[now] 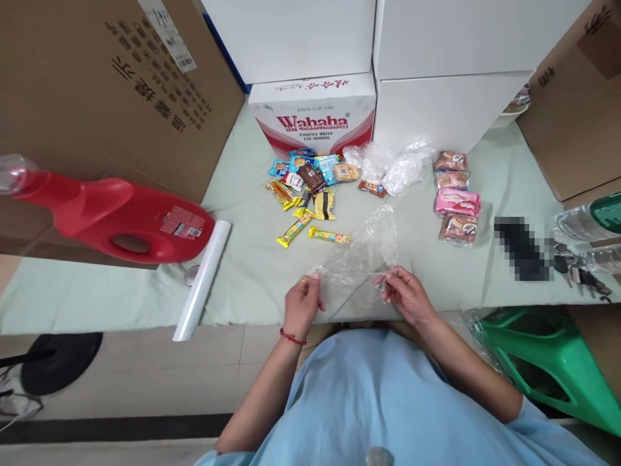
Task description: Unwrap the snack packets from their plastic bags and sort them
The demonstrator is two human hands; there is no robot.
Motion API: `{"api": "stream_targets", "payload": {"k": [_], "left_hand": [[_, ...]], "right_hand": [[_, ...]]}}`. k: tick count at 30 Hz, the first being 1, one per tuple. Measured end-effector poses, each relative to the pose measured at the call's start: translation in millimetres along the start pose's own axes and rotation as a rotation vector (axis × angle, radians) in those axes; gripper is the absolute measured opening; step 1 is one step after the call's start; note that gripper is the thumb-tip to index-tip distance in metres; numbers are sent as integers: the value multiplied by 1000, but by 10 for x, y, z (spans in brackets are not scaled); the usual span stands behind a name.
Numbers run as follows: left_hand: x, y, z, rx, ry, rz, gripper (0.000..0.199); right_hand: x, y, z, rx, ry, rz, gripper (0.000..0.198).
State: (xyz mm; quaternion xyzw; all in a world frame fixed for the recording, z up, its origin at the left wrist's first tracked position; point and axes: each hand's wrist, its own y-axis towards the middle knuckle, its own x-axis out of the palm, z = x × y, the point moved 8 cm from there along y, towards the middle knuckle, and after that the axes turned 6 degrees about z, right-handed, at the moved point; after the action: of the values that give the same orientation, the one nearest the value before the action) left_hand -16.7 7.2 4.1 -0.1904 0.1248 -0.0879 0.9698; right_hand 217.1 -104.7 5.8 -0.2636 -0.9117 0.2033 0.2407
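Note:
A clear plastic bag (373, 243) stretches between my two hands above the table's front edge. My left hand (303, 301) pinches its left side, and a red bracelet circles that wrist. My right hand (405, 292) grips the bag's right side between thumb and fingers. Just beyond the bag lie two yellow snack bars, one flat (330, 235) and one slanted (295, 230). Behind them is a pile of wrapped snacks (310, 178). More crumpled clear bags (407, 168) lie to the right of that pile.
Several packaged wafers (457, 202) form a column at the right. A red detergent bottle (130, 217) and a white roll (202, 281) lie at the left. A Wahaba carton (315, 116) stands behind. Keys (582, 272) and clear bottles (587, 220) are far right, above a green stool (538, 362).

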Motion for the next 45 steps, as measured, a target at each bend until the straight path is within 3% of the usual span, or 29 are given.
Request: {"api": "stream_targets", "payload": {"k": [3, 8, 11, 14, 16, 18, 20, 23, 26, 28, 31, 33, 36, 39, 42, 45], "left_hand": [[315, -73, -75, -80, 181, -167, 52], [456, -19, 73, 95, 195, -18, 38], [493, 4, 151, 201, 253, 0, 32], [505, 6, 205, 274, 247, -36, 25], [479, -5, 225, 294, 224, -42, 23], [471, -36, 255, 324, 188, -67, 20], [487, -78, 285, 348, 121, -113, 21], [489, -93, 253, 276, 15, -138, 23], [458, -76, 134, 122, -9, -133, 27], [451, -93, 84, 58, -7, -163, 34], [493, -160, 35, -39, -16, -240, 51], [607, -234, -44, -197, -41, -332, 61], [829, -314, -143, -409, -76, -412, 62], [972, -253, -151, -406, -93, -350, 51], [1027, -224, -179, -384, -90, -324, 46], [980, -269, -210, -404, -63, -345, 48]], "right_hand": [[48, -141, 143, -10, -1, -30, 40], [119, -437, 336, -53, -274, -231, 35], [130, -578, 314, -110, -431, -381, 30], [-22, -665, 155, -95, -568, -547, 28], [-269, -682, -37, -25, -669, -625, 33], [-620, -593, -347, 24, -713, -536, 35], [-958, -413, -723, 4, -671, -318, 39], [-1175, -97, -1126, -95, -645, -65, 44], [-1032, 217, -1318, -256, -827, 56, 44], [-855, 322, -1460, -454, -1009, 151, 38], [-646, 231, -1655, -752, -1084, 289, 29], [-624, 84, -1704, -851, -1009, 348, 26], [-724, -113, -1658, -867, -927, 403, 23], [-911, -214, -1610, -798, -879, 447, 23], [-1050, -218, -1735, -754, -902, 512, 24], [-858, -4, -1902, -745, -1184, 375, 25]]}}
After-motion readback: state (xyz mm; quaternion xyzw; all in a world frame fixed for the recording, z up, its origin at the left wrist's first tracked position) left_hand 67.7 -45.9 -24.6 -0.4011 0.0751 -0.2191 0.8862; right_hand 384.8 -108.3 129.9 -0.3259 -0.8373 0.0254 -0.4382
